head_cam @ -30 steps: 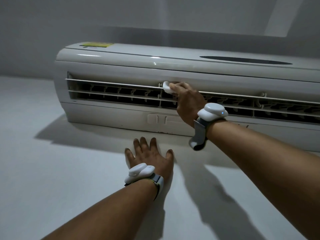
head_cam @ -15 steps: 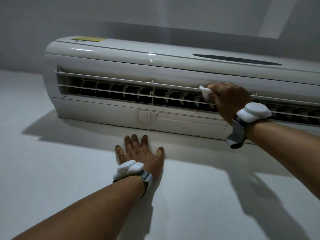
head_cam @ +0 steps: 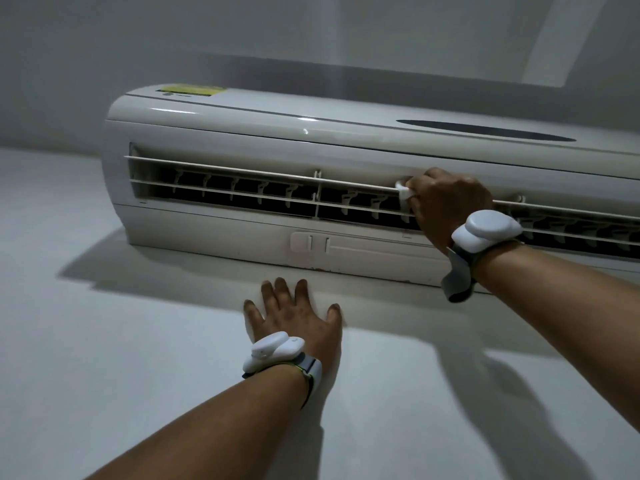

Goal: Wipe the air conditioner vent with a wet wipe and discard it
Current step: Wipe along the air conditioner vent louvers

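A: Wet wipe point(head_cam: 403, 190) — bunched against the vent's upper louver point(head_cam: 242, 174), pinched in right hand point(head_cam: 448, 206).
B: Left hand point(head_cam: 294, 317) flat, fingers spread, on wall point(head_cam: 104, 341). Advice: light, even pressure along the louver — looks flimsy.

A plain indoor room, home or office unclear: a split air conditioner point(head_cam: 346, 157) is hanging on a bare white wall point(head_cam: 104, 341).
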`<state>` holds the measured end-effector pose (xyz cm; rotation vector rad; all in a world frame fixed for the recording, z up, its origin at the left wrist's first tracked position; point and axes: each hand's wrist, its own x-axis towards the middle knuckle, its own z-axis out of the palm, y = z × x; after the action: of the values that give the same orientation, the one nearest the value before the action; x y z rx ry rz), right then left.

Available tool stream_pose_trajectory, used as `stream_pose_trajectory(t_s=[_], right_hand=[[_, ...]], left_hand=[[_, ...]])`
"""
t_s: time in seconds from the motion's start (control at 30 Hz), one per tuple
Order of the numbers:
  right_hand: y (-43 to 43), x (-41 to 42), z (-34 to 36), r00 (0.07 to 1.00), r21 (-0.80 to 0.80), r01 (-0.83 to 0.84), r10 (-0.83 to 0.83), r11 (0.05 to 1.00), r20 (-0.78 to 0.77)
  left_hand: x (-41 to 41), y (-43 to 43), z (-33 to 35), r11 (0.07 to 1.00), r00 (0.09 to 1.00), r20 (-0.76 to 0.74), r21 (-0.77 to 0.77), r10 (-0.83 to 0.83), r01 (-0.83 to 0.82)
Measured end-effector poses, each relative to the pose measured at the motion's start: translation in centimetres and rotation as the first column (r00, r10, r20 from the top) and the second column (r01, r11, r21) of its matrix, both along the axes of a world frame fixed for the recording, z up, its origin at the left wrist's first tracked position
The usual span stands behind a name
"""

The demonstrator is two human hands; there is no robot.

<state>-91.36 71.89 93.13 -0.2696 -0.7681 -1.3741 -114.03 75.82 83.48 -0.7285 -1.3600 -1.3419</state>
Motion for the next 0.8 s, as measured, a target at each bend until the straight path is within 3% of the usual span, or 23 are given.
stream_pose_trajectory(t_s=[0.3,0.47,0.8], right_hand=[[-4.2,-7.1,0.4,0.979,-0.006,-0.037,0.037,0.999,0.199],[-5.7,-9.8,1.4,0.984,-0.014,-0.030,0.032,0.999,0.176],[-3.9,-6.2,0.7,0.984,0.002,0.010,-0.010,1.000,0.176]], left_hand=[[-0.2,0.1,0.2,1.000,1.000,-0.011,-0.006,-0.008,0.008],[-0.5,-0.1,0.1,1.000,1.000,-0.030,-0.022,0.011,-0.011],[-0.6,0.2,0.3,1.000,1.000,-0.025,0.002,-0.004,0.004]])
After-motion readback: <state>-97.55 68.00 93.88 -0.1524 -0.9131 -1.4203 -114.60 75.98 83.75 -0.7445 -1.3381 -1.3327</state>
